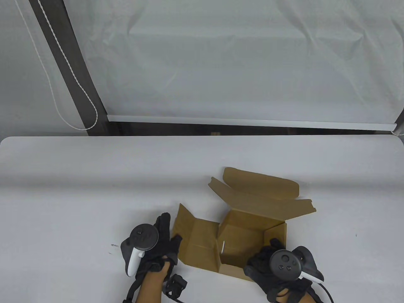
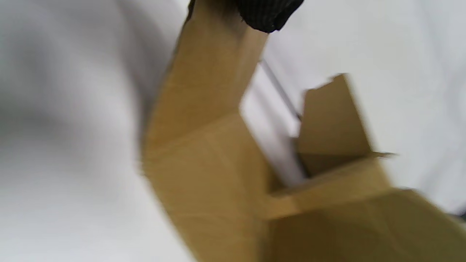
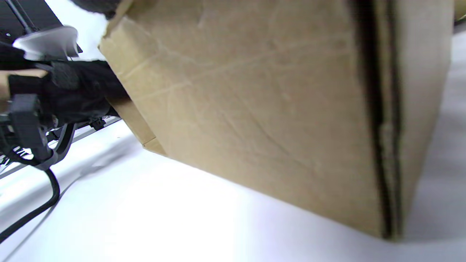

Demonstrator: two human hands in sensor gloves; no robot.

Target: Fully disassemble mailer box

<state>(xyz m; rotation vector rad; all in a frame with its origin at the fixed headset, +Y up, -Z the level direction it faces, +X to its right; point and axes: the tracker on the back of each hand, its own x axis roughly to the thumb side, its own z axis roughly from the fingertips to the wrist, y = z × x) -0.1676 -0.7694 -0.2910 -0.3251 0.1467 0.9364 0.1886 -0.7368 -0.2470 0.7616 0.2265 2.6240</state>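
A brown cardboard mailer box (image 1: 246, 233) stands open on the white table (image 1: 94, 189) near its front edge. Its lid (image 1: 262, 189) is folded back at the far side. The left side panel (image 1: 195, 243) is folded outward and down. My left hand (image 1: 167, 240) grips the outer edge of that panel; a gloved fingertip (image 2: 267, 14) lies on the panel's edge in the left wrist view. My right hand (image 1: 268, 258) holds the box's near right corner, fingers over the rim. The right wrist view shows the box's outer wall (image 3: 273, 109) close up.
A dark window frame (image 1: 72, 69) and a white blind with its cord (image 1: 63, 82) stand behind the table. The table's far edge (image 1: 189, 137) runs across the middle of the view. Glove cables (image 3: 43, 196) trail near the front edge.
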